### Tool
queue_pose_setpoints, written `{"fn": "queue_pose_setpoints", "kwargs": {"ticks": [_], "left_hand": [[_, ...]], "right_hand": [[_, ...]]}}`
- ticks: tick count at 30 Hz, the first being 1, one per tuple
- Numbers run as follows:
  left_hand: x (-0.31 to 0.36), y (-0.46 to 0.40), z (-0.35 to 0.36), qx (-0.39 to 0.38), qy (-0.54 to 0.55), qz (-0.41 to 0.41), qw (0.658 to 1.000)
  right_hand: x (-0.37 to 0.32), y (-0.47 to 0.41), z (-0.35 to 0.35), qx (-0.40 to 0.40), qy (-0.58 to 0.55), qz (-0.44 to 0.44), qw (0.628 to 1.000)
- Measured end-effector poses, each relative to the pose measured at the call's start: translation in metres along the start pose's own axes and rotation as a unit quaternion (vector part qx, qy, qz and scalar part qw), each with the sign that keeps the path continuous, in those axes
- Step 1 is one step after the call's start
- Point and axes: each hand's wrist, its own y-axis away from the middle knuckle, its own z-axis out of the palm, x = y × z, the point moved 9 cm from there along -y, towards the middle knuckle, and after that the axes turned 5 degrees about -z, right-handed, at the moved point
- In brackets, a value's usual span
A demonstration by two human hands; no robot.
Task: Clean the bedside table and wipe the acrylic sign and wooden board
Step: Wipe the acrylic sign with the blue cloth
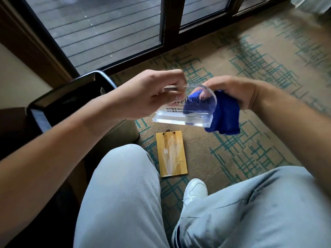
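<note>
Blue cloth point(224, 115) gripped by right hand point(232, 92); left hand point(152, 93) pinches acrylic sign point(184, 111) above wooden board point(171, 154).

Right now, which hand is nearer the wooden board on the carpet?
Left. The left hand hangs almost above the wooden board; the right hand is farther right.

Both forearms are bare, with no sleeves, watch or rings visible on the left hand point(152, 93) or the right hand point(232, 93). The person wears loose light grey fabric trousers point(121, 194) with a dark stripe at the hem, and a white low sneaker point(195, 191) with white laces.
</note>
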Motion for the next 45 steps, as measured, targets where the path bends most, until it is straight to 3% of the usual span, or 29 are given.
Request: {"fn": "queue_pose_setpoints", "kwargs": {"ticks": [5, 13, 21, 25, 31, 33, 37, 41, 42, 45], "left_hand": [[0.008, -0.009, 0.002, -0.004, -0.019, 0.025, 0.999], [0.012, -0.011, 0.005, -0.007, -0.049, 0.054, 0.997], [-0.006, -0.008, 0.009, -0.032, -0.049, 0.033, 0.998], [-0.019, -0.011, 0.014, -0.078, -0.037, -0.012, 0.996], [-0.02, -0.022, 0.015, -0.093, -0.042, -0.011, 0.995], [-0.025, -0.018, 0.012, -0.053, -0.042, -0.015, 0.998], [-0.039, 0.004, 0.007, 0.115, 0.035, -0.047, 0.992], [-0.055, 0.019, 0.015, 0.196, 0.08, -0.081, 0.974], [-0.064, 0.024, 0.009, 0.247, 0.101, -0.114, 0.957], [-0.095, 0.059, 0.003, 0.397, 0.207, -0.264, 0.855]], "right_hand": [[-0.007, -0.002, 0.002, -0.031, 0.041, 0.039, 0.998], [0.003, 0.012, -0.007, -0.036, -0.02, 0.077, 0.996], [0.008, 0.044, -0.018, -0.038, -0.043, 0.032, 0.998], [-0.003, 0.043, -0.019, 0.018, 0.098, -0.013, 0.995], [-0.028, 0.034, 0.01, 0.018, 0.316, -0.063, 0.946], [-0.026, 0.034, 0.011, 0.041, 0.308, -0.078, 0.947], [-0.022, 0.032, 0.009, 0.074, 0.239, -0.108, 0.962], [-0.015, 0.03, 0.01, 0.08, 0.224, -0.119, 0.964], [-0.015, 0.031, 0.007, 0.09, 0.214, -0.123, 0.965], [-0.012, 0.038, -0.008, 0.132, 0.158, -0.126, 0.97]]}}
